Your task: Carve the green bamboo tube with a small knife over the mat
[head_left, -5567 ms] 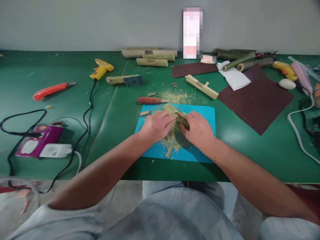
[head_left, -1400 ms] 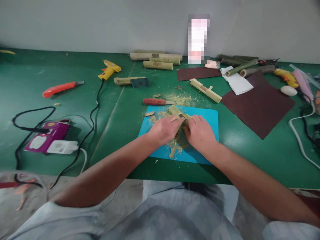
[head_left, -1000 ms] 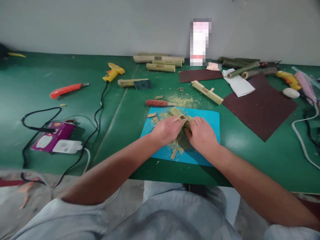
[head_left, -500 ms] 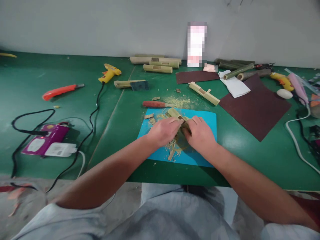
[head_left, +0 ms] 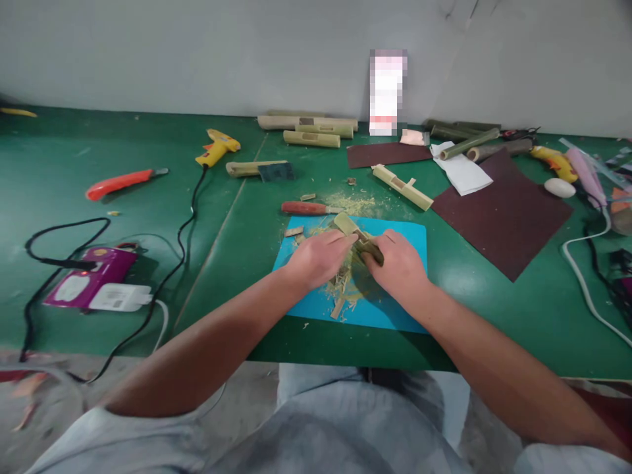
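Note:
A short bamboo tube point(head_left: 346, 224) with a notch cut in its side is held at a slant over a blue sheet point(head_left: 395, 313). My right hand point(head_left: 399, 262) wraps the tube's near right end, thumb underneath. Fingers closed, my left hand point(head_left: 323, 258) grips the tube from the left, its fingertips at the notch; whether anything small is pinched there I cannot make out. Bamboo shavings and chips point(head_left: 340, 289) lie on the sheet below. Just beyond the sheet rests a red-handled tool point(head_left: 305, 208), its metal end partly hidden behind the tube.
Other notched bamboo tubes point(head_left: 402, 187) lie ahead. A yellow glue gun point(head_left: 217, 149), an orange utility knife point(head_left: 121, 184) and a purple power box point(head_left: 93, 276) with cables are on the left. Brown sheets point(head_left: 508, 224) and a white egg-shaped object point(head_left: 559, 188) lie right.
The bamboo tube has turned slightly between my hands, so more of its notch and near end shows. My left hand has drawn back a little to the left.

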Demonstrator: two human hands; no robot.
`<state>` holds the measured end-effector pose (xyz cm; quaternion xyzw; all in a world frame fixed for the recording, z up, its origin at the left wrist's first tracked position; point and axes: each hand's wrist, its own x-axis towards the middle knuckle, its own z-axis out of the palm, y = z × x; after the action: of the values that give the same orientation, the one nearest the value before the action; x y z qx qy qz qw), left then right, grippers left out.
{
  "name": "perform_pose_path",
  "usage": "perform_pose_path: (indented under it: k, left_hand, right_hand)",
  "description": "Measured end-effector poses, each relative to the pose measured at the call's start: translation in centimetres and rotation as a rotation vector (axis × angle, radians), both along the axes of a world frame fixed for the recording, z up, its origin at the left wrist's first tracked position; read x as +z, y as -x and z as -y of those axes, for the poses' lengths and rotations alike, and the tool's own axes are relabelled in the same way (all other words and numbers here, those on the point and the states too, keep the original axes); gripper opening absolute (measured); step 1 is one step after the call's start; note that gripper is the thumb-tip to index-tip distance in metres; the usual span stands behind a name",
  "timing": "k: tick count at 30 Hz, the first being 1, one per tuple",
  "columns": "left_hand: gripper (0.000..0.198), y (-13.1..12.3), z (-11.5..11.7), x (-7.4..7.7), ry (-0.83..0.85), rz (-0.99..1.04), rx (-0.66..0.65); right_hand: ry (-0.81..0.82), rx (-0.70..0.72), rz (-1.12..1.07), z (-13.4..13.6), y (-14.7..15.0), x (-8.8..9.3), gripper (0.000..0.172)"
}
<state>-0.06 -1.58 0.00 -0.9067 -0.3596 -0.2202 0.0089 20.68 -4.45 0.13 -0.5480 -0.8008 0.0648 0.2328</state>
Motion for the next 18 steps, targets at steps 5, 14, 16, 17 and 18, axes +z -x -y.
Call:
perform_pose_path:
  k: [5,14,16,17,18]
  left_hand:
    - [0.034,-0.4,-0.47,-0.13,0.025,-0.015,0.025]
    - [0.035,-0.27,-0.55,-0.28,0.016,-0.011,0.001]
    - [0.035,-0.35,-0.68,-0.33,0.008,-0.01,-0.004]
    - [0.036,-0.36,-0.72,-0.34,0.006,-0.017,-0.004]
    - [0.036,-0.35,-0.73,-0.36,0.004,-0.025,-0.002]
  right_hand:
    - [-0.034,0.043,0.059,0.14,0.1,0.16,0.014]
    - [-0.043,0.062,0.128,0.39,0.5,0.48,0.016]
    - [-0.037,0.059,0.128,0.36,0.49,0.49,0.016]
    - [-0.022,0.038,0.107,0.31,0.46,0.49,0.016]
    - [-0.007,0.015,0.087,0.27,0.43,0.48,0.017]
